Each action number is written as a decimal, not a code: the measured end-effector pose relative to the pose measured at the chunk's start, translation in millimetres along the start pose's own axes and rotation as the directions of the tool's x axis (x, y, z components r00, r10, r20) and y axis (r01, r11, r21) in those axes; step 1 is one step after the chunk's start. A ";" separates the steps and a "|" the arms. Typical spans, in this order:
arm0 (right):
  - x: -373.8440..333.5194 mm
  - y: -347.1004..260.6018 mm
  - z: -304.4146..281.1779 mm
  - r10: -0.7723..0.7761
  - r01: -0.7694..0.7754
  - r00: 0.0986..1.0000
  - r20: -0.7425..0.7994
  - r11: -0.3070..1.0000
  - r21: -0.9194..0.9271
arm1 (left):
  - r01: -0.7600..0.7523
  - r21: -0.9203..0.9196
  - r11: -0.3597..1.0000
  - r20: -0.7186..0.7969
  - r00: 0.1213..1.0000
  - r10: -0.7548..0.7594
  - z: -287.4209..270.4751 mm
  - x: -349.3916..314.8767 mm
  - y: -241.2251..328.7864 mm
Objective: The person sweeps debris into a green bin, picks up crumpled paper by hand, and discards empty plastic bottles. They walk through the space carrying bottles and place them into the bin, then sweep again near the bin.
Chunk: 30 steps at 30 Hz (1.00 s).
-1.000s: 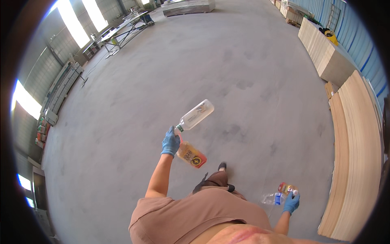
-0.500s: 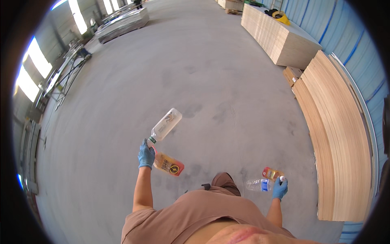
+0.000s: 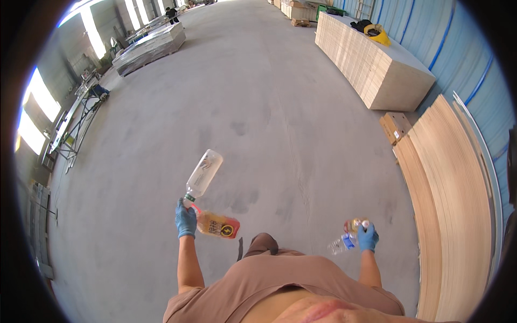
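Observation:
My left hand [image 3: 186, 219], in a blue glove, is closed on the necks of two plastic bottles. One is a clear bottle [image 3: 205, 171] with a green neck band, slanting up and away. The other, an amber bottle [image 3: 216, 224] with a yellow and red label, points out to the right. On the other side my right hand [image 3: 368, 238], gloved in blue too, grips two smaller bottles by their tops. These are a clear bottle [image 3: 339, 245] with a blue label and a reddish-amber bottle [image 3: 353, 225], partly hidden by the fingers.
Grey concrete floor [image 3: 253, 129] stretches ahead. Stacked wooden boards [image 3: 452, 204] line the right side, with a cardboard box [image 3: 396, 127] and a big panel stack [image 3: 371, 59] beyond. Metal frames [image 3: 81, 121] and a wrapped pile [image 3: 151, 51] stand left. A person [image 3: 172, 15] is far off.
The boards and box at the right have come nearer in view. Both hands keep their bottles; the right-hand pair has tilted, and my left hand sits slightly further left and lower.

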State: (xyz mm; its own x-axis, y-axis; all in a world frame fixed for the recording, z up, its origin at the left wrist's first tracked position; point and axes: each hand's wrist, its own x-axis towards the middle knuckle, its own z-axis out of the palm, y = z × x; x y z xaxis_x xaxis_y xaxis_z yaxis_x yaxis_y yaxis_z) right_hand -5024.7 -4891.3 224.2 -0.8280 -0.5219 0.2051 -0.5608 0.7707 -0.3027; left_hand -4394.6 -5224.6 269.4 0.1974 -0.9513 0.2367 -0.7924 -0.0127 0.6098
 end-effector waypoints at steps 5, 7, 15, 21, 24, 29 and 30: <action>129.9 -96.4 34.7 -0.054 0.076 0.988 -0.143 0.985 0.157 | 0.130 0.057 0.990 0.071 0.989 -0.133 45.1 47.4 -11.7; 180.5 -136.8 52.7 -0.028 0.077 0.982 -0.186 0.961 0.264 | 0.163 0.109 0.981 0.078 0.982 -0.172 77.7 87.8 0.1; 308.9 -216.2 106.0 0.199 -0.173 0.969 -0.145 0.969 0.176 | 0.031 0.103 0.994 0.149 0.988 -0.046 205.5 330.6 131.4; 398.1 -233.2 164.8 0.275 -0.276 0.961 -0.027 0.961 -0.028 | -0.107 -0.084 0.991 0.064 0.992 0.113 318.8 516.5 239.2; 473.2 -257.7 202.2 0.211 -0.218 0.974 -0.083 0.972 -0.084 | -0.134 -0.159 0.978 -0.023 0.991 0.132 364.5 583.9 279.1; 628.1 -347.8 243.0 0.144 -0.146 0.987 -0.066 0.989 -0.018 | 0.010 -0.118 0.993 0.039 0.999 -0.005 421.2 680.4 334.3; 668.2 -372.6 249.8 0.156 -0.157 0.987 -0.038 0.987 -0.035 | 0.128 -0.102 0.986 0.085 0.989 -0.120 434.2 699.8 342.7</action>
State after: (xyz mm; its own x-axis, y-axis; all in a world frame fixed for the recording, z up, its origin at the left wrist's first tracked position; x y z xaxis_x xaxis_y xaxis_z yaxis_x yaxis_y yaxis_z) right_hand -5369.0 -5618.6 241.5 -0.9046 -0.3814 0.1904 -0.4235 0.8553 -0.2984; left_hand -4778.5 -6028.5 315.6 0.2416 -0.9655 0.0970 -0.6973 -0.1033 0.7093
